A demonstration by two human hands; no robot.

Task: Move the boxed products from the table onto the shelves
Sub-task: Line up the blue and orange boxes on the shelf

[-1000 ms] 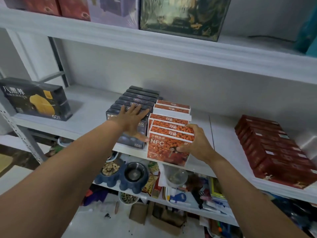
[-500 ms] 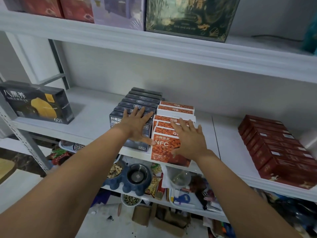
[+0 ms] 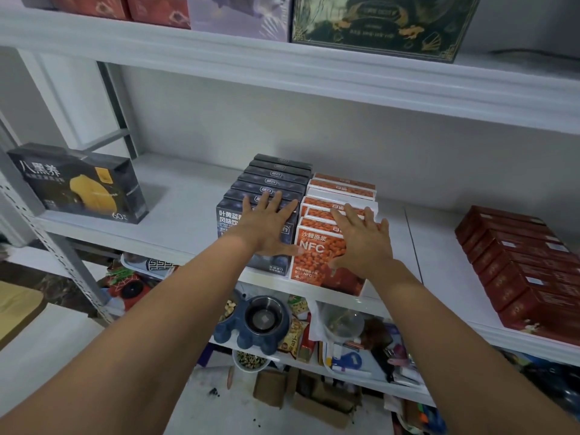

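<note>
1. I am looking at white metal shelving against a pale wall; the middle shelf (image 3: 175,211) carries the goods I am working on, with another shelf above and a cluttered one below.
2. The orange boxes (image 3: 326,265) stand in a row running front to back on the middle shelf, the front one marked NFC and reaching the shelf's front edge.
3. My right hand (image 3: 361,243) lies flat over the front orange boxes, fingers spread, palm on the front face and top edges; the grip is open, pressing and not clasping.
4. Touching that row on its left is a row of dark blue boxes (image 3: 273,180), also lined front to back.
5. My left hand (image 3: 266,227) rests flat on the front dark blue boxes, fingers splayed; its grip is open too, closed around nothing.
6. Well to the right on the same shelf sits a row of dark red boxes (image 3: 518,262), apart from the orange row.
7. At the shelf's left end a black box with a yellow picture (image 3: 78,183) stands alone, angled to the front.
8. On the upper shelf I see a dark green box with gold decoration (image 3: 376,26), with a pale purple box and red boxes to its left.
9. The lower shelf holds a blue pet bowl with a steel insert (image 3: 263,318), snack packets and mixed clutter; cardboard boxes lie on the floor beneath.
</note>
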